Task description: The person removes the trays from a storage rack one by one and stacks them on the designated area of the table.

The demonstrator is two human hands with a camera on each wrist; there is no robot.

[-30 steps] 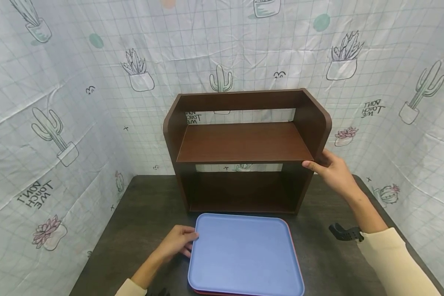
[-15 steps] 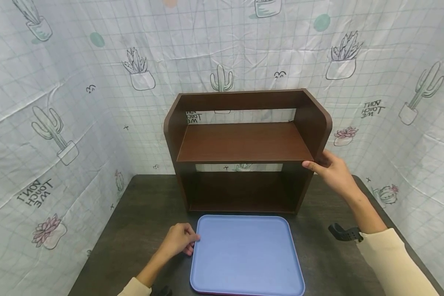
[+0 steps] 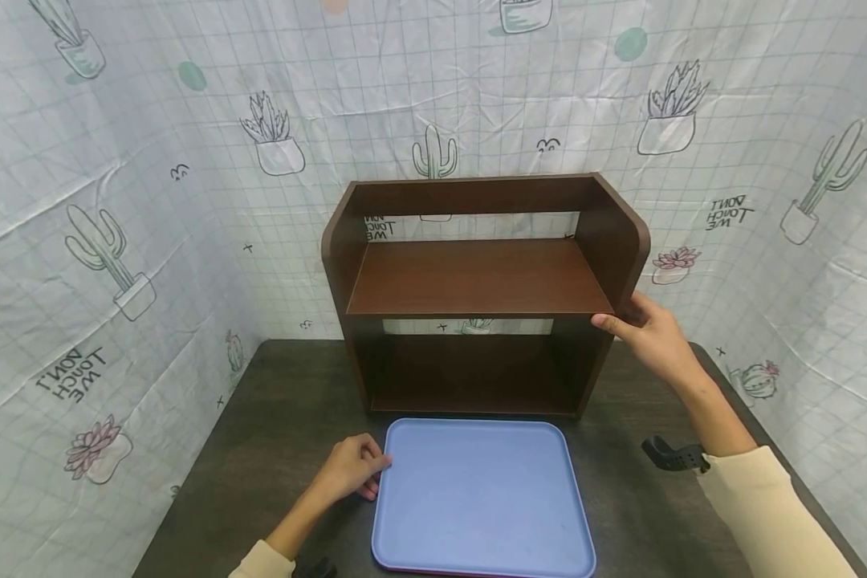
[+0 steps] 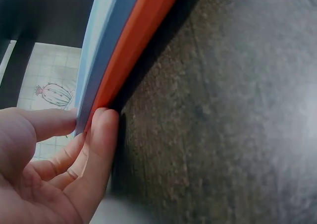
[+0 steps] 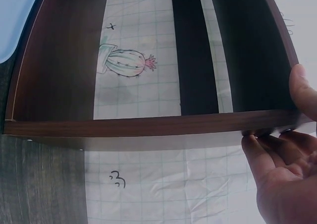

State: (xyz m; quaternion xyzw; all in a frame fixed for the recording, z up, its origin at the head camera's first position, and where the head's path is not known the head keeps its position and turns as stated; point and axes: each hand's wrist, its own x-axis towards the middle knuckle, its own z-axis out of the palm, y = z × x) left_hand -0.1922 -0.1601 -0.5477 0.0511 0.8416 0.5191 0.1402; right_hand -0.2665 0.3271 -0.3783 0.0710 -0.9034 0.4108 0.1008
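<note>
A blue rectangular tray point(image 3: 480, 498) lies flat on top of a red-orange tray point(image 4: 126, 50), whose edge shows below it in the left wrist view. My left hand point(image 3: 350, 468) pinches the left edge of this stack, thumb on the blue rim and fingertips against the red tray. Behind the trays stands a dark brown two-tier shelf point(image 3: 477, 277). Its right side panel is gripped by my right hand point(image 3: 653, 337), with the thumb at the front near the middle board and the other fingers round the outer face, as the right wrist view shows.
The shelf and trays stand on a dark wooden table point(image 3: 274, 401). A white grid-patterned cloth point(image 3: 209, 281) with plant drawings hangs behind and on both sides. Black straps point(image 3: 672, 455) sit at both wrists.
The blue tray has shifted slightly, and the red edge along its right side no longer shows. My left hand has moved a little with it; the right hand stays on the shelf.
</note>
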